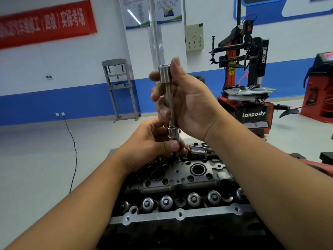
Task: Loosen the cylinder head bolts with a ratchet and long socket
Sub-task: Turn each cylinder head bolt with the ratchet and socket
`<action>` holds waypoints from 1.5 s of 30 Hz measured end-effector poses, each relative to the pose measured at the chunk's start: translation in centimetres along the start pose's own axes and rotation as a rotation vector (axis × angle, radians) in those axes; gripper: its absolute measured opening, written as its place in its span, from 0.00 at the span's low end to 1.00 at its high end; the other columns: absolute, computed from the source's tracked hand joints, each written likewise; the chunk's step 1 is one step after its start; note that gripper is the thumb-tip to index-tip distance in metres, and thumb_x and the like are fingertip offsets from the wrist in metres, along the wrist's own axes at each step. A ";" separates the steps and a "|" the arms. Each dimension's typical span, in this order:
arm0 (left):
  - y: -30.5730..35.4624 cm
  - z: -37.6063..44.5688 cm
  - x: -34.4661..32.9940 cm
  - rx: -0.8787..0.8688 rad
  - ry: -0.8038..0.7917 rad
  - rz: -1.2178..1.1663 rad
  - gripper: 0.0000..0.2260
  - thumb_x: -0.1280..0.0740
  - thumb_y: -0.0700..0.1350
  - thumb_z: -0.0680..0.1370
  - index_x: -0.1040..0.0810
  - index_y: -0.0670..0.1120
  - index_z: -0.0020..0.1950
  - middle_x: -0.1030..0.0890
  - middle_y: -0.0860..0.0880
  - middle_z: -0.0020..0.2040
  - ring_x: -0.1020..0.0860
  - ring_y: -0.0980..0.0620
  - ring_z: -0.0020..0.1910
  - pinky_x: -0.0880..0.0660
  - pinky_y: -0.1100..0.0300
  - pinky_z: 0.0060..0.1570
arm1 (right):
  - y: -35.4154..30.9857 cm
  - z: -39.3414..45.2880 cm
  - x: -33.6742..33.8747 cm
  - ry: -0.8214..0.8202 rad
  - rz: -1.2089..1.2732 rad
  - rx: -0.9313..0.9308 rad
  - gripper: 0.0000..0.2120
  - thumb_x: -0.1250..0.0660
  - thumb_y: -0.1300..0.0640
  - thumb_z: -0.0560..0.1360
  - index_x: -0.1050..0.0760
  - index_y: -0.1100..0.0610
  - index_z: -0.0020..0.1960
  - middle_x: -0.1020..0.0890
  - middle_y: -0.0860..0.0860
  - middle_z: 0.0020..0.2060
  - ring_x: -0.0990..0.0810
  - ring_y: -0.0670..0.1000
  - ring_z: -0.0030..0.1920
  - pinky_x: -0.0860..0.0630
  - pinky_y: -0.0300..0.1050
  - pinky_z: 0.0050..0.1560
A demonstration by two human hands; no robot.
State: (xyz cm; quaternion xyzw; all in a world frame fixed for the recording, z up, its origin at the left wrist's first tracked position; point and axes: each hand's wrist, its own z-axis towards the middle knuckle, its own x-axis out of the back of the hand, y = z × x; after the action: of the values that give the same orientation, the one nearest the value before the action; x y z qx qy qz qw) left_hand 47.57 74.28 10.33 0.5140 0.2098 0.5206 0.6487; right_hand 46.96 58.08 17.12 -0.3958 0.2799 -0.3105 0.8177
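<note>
The right hand [187, 103] gripped the upright long socket [170, 98] around its shaft; below that grip, the left hand [153, 143] pinched its lower end just above the cylinder head [180, 175].

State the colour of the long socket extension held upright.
Shiny silver metal, clearest in the head view.

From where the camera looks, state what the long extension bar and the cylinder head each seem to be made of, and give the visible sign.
Extension bar: apparently polished, probably chrome-plated steel; it is bright silver with mirror-like highlights along its shaft.
Cylinder head: probably cast aluminium, bare and matte; its grey surfaces look dull and slightly grainy, with darker, oil-stained recesses. The alloy itself cannot be confirmed by sight.
</note>
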 end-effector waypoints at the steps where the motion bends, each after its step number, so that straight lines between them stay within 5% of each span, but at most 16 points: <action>1: 0.0 0.0 0.0 -0.004 0.011 -0.009 0.12 0.22 0.38 0.72 0.19 0.47 0.52 0.13 0.42 0.47 0.13 0.41 0.49 0.16 0.43 0.50 | 0.1 0.0 0.0 0.039 -0.004 0.015 0.20 0.40 0.43 0.83 0.28 0.61 0.54 0.21 0.52 0.36 0.29 0.51 0.27 0.35 0.45 0.33; 4: 0.2 0.0 0.1 -0.002 -0.005 -0.033 0.10 0.22 0.46 0.76 0.17 0.52 0.56 0.13 0.40 0.51 0.13 0.39 0.51 0.16 0.43 0.51 | 0.2 0.0 0.0 0.093 0.013 0.044 0.14 0.38 0.47 0.84 0.29 0.59 0.56 0.23 0.52 0.36 0.30 0.50 0.27 0.37 0.45 0.33; 8: 0.2 -0.3 0.6 0.045 -0.152 -0.114 0.18 0.27 0.52 0.79 0.19 0.45 0.66 0.16 0.36 0.61 0.16 0.35 0.59 0.21 0.35 0.63 | 0.1 0.1 -0.2 0.034 0.036 0.010 0.21 0.44 0.43 0.85 0.24 0.59 0.49 0.23 0.51 0.34 0.28 0.49 0.28 0.36 0.45 0.32; 11: 0.2 -0.4 0.7 0.059 -0.126 -0.052 0.17 0.25 0.52 0.78 0.18 0.43 0.61 0.15 0.37 0.57 0.16 0.34 0.59 0.24 0.30 0.63 | 0.1 0.1 -0.2 -0.050 0.032 -0.027 0.25 0.48 0.40 0.85 0.23 0.58 0.49 0.22 0.51 0.34 0.28 0.50 0.29 0.35 0.46 0.33; 18: 0.0 -0.1 0.2 -0.005 -0.008 -0.035 0.10 0.26 0.40 0.76 0.20 0.44 0.56 0.13 0.40 0.47 0.13 0.41 0.49 0.16 0.51 0.46 | 0.4 0.1 0.0 0.041 -0.012 0.029 0.14 0.35 0.46 0.81 0.28 0.57 0.47 0.22 0.53 0.37 0.29 0.51 0.28 0.32 0.44 0.33; 21: 0.3 -0.1 0.5 -0.008 -0.044 -0.102 0.10 0.25 0.47 0.76 0.16 0.50 0.57 0.13 0.39 0.51 0.13 0.38 0.52 0.15 0.46 0.50 | 0.5 0.1 0.0 0.039 -0.001 0.032 0.16 0.39 0.46 0.84 0.27 0.59 0.48 0.22 0.53 0.36 0.28 0.51 0.28 0.32 0.44 0.33; 24: 0.3 -0.4 1.0 0.041 -0.140 -0.158 0.16 0.29 0.49 0.78 0.19 0.44 0.63 0.15 0.37 0.59 0.16 0.36 0.59 0.19 0.38 0.61 | 0.4 0.1 -0.1 0.011 0.008 0.014 0.20 0.42 0.44 0.84 0.24 0.59 0.48 0.21 0.53 0.36 0.27 0.51 0.29 0.31 0.44 0.32; 28: 0.0 -0.2 1.0 0.022 -0.086 -0.058 0.09 0.30 0.41 0.79 0.22 0.41 0.58 0.13 0.40 0.52 0.14 0.40 0.55 0.16 0.48 0.52 | 0.4 0.2 -0.2 -0.014 -0.005 -0.012 0.23 0.45 0.42 0.85 0.22 0.59 0.50 0.21 0.53 0.35 0.28 0.52 0.29 0.31 0.46 0.32; 33: 0.2 -0.1 0.5 -0.018 -0.005 -0.077 0.12 0.25 0.39 0.75 0.16 0.53 0.55 0.13 0.38 0.50 0.13 0.40 0.50 0.17 0.54 0.44 | 0.3 0.1 -0.1 0.063 -0.020 0.001 0.22 0.38 0.41 0.81 0.26 0.61 0.55 0.21 0.52 0.36 0.30 0.51 0.29 0.33 0.46 0.34; 37: 0.4 -0.2 0.7 0.021 -0.110 -0.145 0.16 0.24 0.49 0.77 0.18 0.48 0.63 0.14 0.37 0.57 0.15 0.36 0.58 0.17 0.45 0.55 | 0.2 0.1 -0.1 0.046 -0.004 0.021 0.17 0.39 0.46 0.84 0.27 0.61 0.53 0.22 0.53 0.37 0.28 0.50 0.29 0.31 0.44 0.33; 40: 0.2 -0.4 1.2 0.074 -0.179 -0.160 0.20 0.29 0.48 0.79 0.21 0.41 0.68 0.17 0.34 0.63 0.18 0.34 0.63 0.23 0.35 0.66 | 0.3 0.0 -0.1 0.005 0.015 -0.005 0.19 0.42 0.44 0.85 0.24 0.59 0.49 0.22 0.52 0.36 0.27 0.50 0.29 0.30 0.43 0.33; 45: 0.0 -0.3 1.1 0.040 -0.159 -0.047 0.09 0.26 0.49 0.77 0.16 0.51 0.56 0.13 0.42 0.54 0.15 0.40 0.58 0.20 0.39 0.60 | 0.4 0.1 -0.2 -0.016 0.011 -0.042 0.24 0.45 0.41 0.85 0.21 0.59 0.47 0.22 0.53 0.34 0.29 0.52 0.29 0.32 0.46 0.33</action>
State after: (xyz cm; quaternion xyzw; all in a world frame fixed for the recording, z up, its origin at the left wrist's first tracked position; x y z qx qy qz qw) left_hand 47.73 75.38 10.55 0.5614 0.1799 0.4586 0.6650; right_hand 47.06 58.48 16.89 -0.4137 0.2819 -0.2967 0.8132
